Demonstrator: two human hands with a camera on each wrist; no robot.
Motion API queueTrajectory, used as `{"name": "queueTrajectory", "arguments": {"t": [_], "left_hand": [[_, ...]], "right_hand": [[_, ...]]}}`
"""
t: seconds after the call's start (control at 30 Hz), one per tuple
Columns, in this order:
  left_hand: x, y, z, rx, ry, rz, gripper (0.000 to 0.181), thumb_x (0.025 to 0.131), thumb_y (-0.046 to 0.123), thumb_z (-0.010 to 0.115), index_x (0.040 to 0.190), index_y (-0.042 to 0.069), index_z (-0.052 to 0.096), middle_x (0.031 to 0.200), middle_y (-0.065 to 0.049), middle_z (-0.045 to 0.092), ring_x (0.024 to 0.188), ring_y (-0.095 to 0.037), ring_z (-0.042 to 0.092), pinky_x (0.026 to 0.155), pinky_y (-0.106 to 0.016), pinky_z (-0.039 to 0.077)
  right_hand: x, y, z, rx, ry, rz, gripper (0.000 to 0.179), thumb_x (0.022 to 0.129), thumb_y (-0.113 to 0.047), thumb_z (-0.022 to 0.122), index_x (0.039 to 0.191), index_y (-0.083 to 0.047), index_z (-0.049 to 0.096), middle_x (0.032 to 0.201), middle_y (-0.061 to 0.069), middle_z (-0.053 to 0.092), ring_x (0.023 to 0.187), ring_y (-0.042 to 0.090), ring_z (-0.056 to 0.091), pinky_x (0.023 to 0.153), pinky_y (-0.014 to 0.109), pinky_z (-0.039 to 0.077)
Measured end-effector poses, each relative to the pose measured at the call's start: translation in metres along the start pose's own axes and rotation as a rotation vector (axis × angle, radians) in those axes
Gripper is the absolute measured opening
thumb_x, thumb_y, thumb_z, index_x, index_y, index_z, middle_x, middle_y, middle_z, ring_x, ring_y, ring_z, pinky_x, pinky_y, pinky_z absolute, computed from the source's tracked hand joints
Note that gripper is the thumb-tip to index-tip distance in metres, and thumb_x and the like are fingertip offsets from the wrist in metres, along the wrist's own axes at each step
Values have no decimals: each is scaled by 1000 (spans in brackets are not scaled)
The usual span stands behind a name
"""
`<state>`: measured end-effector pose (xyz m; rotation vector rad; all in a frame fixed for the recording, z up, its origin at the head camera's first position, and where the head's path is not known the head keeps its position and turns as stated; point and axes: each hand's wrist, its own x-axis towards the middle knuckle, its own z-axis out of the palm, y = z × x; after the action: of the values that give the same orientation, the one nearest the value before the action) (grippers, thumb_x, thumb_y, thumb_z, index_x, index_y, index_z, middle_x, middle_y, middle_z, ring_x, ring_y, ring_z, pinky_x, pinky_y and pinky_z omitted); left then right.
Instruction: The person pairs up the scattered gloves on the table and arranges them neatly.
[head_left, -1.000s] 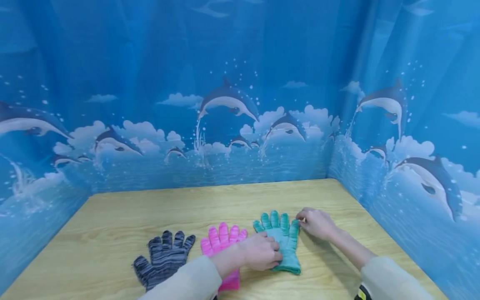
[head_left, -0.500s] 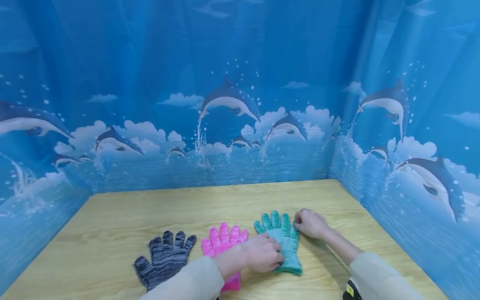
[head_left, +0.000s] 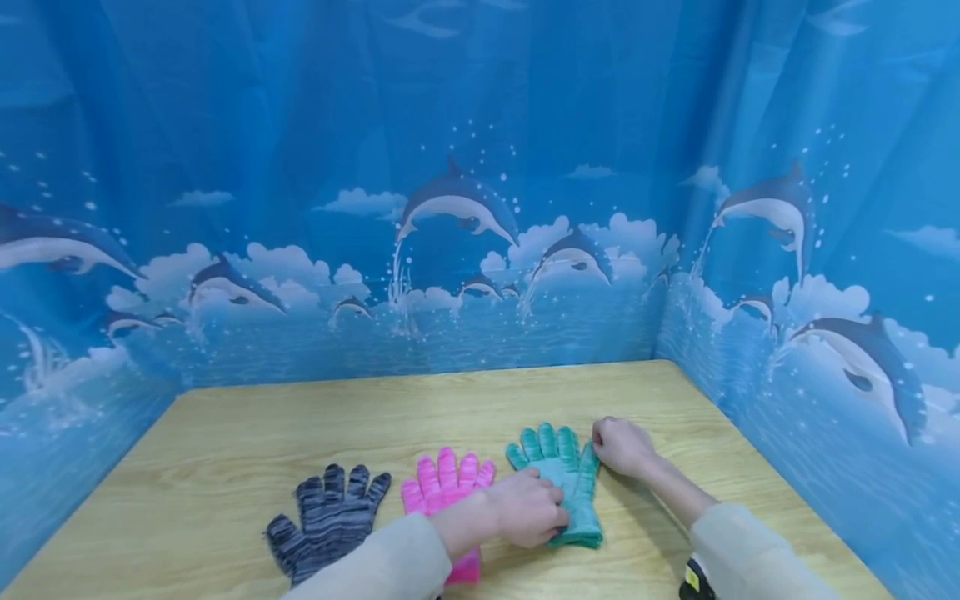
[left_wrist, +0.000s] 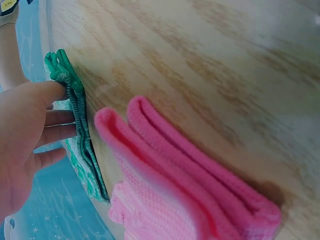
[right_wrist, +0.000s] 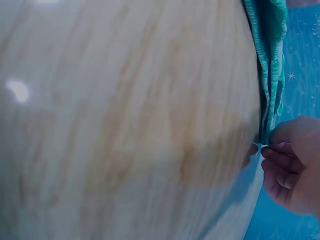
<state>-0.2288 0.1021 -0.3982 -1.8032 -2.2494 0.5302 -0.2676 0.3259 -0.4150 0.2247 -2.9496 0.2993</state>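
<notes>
A green knit glove lies flat at the right of a row of gloves, its fingers pointing away from me. My left hand rests on its palm side near the cuff; in the left wrist view the fingers reach fairly straight against the green glove. At the glove's outer right finger, my right hand pinches the tip between thumb and curled fingers, as the right wrist view shows with the right hand. A pink glove lies partly hidden under my left forearm.
Left of the pink one lies a dark grey striped glove, partly covered by my left sleeve. The wooden table ends at a blue dolphin-print curtain along its back and sides.
My right hand has closed in on the glove's outer finger, its fingers more curled, and the right forearm has shifted left. My left hand stays nearly still on the green glove.
</notes>
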Motion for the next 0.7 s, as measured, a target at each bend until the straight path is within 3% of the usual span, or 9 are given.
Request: {"name": "queueTrajectory", "arguments": {"t": [0.33,0.57,0.7], "left_hand": [[-1,1,-1,-13,-8,-8,18,89,41,58,103,33,64,85,14,53,80,-2,50,76,-21,39],[-4,0,0,-28,-1,-11,18,89,39,57,104,32,64,85,14,53,81,-2,50,78,-21,40],[-3,1,1,-4,16,-6,18,90,40,56,104,33,64,84,13,53,80,-2,50,76,-20,40]], "right_hand": [[-2,-3,2,-26,37,-66,11,79,-5,63,71,-11,57,68,-1,50,60,12,46,50,30,40],[5,-15,2,-37,111,-137,3,80,-6,64,79,-8,66,73,0,56,67,16,54,56,31,46],[9,-24,5,-8,59,-126,4,80,-15,69,80,-11,67,70,-4,57,64,13,53,55,31,45]]}}
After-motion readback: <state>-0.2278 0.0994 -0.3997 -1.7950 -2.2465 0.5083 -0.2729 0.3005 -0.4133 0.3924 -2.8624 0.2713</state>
